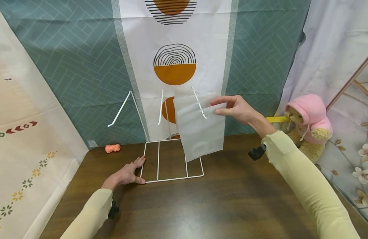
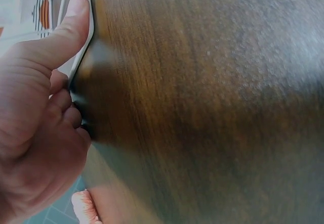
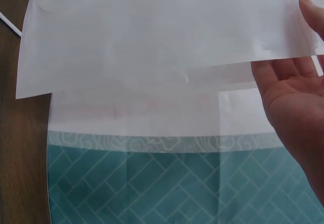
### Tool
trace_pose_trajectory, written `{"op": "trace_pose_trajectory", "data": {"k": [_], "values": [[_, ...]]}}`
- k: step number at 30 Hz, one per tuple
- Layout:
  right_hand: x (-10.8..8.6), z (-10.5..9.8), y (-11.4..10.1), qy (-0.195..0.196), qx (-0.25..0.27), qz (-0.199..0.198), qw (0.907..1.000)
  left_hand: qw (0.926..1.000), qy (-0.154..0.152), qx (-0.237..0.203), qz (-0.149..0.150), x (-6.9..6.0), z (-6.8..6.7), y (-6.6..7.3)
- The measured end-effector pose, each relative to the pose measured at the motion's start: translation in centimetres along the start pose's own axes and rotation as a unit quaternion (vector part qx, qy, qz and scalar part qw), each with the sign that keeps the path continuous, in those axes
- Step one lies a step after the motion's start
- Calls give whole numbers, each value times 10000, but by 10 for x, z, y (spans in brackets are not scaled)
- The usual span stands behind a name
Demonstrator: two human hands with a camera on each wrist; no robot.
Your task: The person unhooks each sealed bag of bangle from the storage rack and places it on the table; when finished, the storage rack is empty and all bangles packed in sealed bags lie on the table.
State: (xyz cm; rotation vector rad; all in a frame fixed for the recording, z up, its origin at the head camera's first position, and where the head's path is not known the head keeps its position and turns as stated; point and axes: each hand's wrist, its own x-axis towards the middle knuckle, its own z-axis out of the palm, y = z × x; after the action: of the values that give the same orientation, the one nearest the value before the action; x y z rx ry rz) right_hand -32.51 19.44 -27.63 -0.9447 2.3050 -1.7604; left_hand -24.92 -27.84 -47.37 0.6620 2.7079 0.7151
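A white wire rack (image 1: 172, 179) stands on the table against the back cloth, with several rods rising from its base. My left hand (image 1: 128, 173) rests on the base's front left corner, thumb on the front wire and fingers along the side; in the left wrist view the hand (image 2: 48, 97) touches the wire (image 2: 83, 47). My right hand (image 1: 236, 108) pinches the top right edge of a thin whitish bag (image 1: 202, 136) beside the rack's right rod, whose tip shows in front of it. In the right wrist view, the hand's thumb (image 3: 311, 14) lies over the bag (image 3: 152, 37), fingers behind.
A coil of orange cord (image 1: 112, 148) lies at the table's back left. At the right sits a plush bear in a pink hood (image 1: 309, 109), beside a yellow object (image 1: 276, 119). Patterned cloths (image 1: 82, 66) hang behind the brown table (image 1: 184, 205) and at both sides.
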Motion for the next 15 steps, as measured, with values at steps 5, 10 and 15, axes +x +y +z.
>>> {"op": "trace_pose_trajectory", "data": {"k": [5,10,15], "values": [[0,3,1,-66,266,26,9996,10000,-18,-26,-1,-1,1,1],[-1,7,0,-161,529,43,9985,10000,14,-20,18,-1,0,1],[-1,12,2,-187,961,204,9950,10000,18,-16,0,0,2,1]]}}
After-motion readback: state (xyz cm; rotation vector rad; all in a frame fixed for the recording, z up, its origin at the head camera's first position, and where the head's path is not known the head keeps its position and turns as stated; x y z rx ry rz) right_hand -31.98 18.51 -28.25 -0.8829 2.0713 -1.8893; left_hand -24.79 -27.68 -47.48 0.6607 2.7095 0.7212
